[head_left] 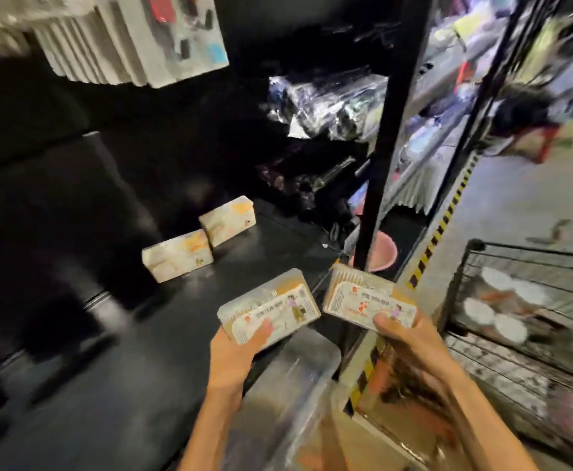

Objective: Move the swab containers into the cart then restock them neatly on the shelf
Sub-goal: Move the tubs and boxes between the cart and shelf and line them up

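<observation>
Two swab containers stand on the black shelf [108, 334]: one [177, 255] nearer me and one [228, 220] behind it to the right, touching at a corner. My left hand [240, 348] grips a third swab container [271, 309] from below, thumb on its label, just above the shelf's front. My right hand [404, 334] holds a fourth swab container [366, 302] beside the black upright post. A wire cart [529, 321] stands at the right; round white items lie in it.
The black upright post [380, 158] divides the shelf from the neighbouring bay of wrapped goods [325, 107]. White packets [125, 39] hang above left. A pink basin [381, 254] sits low behind the post. Yellow-black tape [437, 232] edges the floor. A clear plastic bin [288, 396] lies below my hands.
</observation>
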`<state>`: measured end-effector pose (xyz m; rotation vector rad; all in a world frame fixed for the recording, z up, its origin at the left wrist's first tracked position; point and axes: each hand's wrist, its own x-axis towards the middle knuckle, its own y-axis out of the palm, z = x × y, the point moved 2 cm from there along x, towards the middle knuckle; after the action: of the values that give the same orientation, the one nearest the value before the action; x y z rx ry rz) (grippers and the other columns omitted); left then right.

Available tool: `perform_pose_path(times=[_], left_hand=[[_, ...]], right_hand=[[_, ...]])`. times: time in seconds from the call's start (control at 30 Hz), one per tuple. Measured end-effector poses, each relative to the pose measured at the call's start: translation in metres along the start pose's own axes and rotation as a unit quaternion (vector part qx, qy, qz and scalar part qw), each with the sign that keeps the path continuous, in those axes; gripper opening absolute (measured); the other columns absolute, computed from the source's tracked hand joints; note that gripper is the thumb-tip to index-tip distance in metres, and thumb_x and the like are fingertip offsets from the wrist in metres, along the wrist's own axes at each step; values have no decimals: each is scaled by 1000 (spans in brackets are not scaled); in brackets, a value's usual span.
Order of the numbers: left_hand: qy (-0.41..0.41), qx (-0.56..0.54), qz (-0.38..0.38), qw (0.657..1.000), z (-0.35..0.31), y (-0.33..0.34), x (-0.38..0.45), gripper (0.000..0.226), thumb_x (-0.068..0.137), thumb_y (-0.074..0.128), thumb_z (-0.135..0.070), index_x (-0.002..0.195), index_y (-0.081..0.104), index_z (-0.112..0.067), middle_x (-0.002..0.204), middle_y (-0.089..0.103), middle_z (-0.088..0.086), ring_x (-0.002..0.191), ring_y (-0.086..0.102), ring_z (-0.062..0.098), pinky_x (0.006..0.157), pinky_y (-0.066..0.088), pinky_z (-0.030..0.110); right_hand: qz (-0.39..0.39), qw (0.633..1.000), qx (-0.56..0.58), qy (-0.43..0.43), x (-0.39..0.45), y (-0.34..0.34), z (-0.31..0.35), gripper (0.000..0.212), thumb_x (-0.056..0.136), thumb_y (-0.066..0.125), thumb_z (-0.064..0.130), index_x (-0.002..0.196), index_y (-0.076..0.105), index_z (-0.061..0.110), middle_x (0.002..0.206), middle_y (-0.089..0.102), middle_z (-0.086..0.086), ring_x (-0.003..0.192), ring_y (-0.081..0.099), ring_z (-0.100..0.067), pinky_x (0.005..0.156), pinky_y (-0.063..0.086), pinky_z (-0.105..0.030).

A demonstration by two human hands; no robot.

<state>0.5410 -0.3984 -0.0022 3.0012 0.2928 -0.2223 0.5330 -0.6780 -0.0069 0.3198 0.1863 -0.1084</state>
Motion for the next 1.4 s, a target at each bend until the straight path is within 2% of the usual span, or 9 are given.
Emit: perform_pose_path(times=[0.3,0.43,0.6,0.7,0.8,1.03,1.17,1.27,1.4], left_hand=[[-63,34,110,991,52,238,7,24,74,78,-11,93,66,-20,86,70,-16,72,68,-3,55,52,12],[-108,54,128,984,87,337,7,39,72,80,-10,106,62,-11,102,70,2,90,68,17,75,58,33],[-136,114,170,969,138,418,16,49,69,84,-13,113,61,-10,106,70,5,93,69,18,81,58,40],[-140,188,193,953,168,451,27,51,67,86,-17,110,60,-10,108,68,7,93,67,18,81,58,41],[-134,270,216,929,195,478,42,62,64,88,-22,116,57,-8,110,66,7,88,64,14,73,55,27],[-137,434,291,842,258,527,75,64,65,88,-30,114,54,-6,114,64,11,94,60,20,79,53,30],[-160,481,338,793,286,552,87,57,68,86,-29,112,56,-9,116,65,9,97,60,17,72,49,20],[-203,497,343,770,312,557,89,59,68,85,-22,116,54,-6,120,63,11,110,60,25,88,52,32],[-262,506,350,744,340,554,84,60,69,84,-16,120,54,-7,120,64,13,111,61,28,87,54,34]], right_hand=[[-167,986,-12,12,-20,-236,31,43,76,70,-1,116,61,12,114,70,-10,106,66,-26,92,50,-38],[-229,973,17,23,-25,-342,33,56,70,74,0,122,55,9,109,72,-7,102,69,-21,83,56,-29],[-266,962,44,50,-22,-437,24,65,69,76,1,128,51,9,118,68,-12,111,64,-28,95,50,-45],[-280,956,56,71,-13,-471,13,62,69,76,-1,125,53,11,117,69,-11,109,66,-27,81,57,-35],[-282,952,58,103,2,-494,-1,61,68,76,0,124,55,5,115,69,-13,107,67,-25,74,58,-29],[-283,929,38,235,45,-525,-47,41,75,70,-11,113,60,0,106,72,-16,91,72,-25,64,59,-32],[-249,901,-26,355,63,-538,-79,37,78,71,-7,114,59,-6,115,67,-22,104,66,-32,79,54,-36],[-245,868,-40,430,69,-545,-97,34,79,71,-3,111,60,-7,113,67,-20,105,65,-33,92,52,-43],[-238,834,-67,493,70,-549,-111,31,79,75,9,105,62,-2,116,64,-13,111,59,-29,100,46,-41]])
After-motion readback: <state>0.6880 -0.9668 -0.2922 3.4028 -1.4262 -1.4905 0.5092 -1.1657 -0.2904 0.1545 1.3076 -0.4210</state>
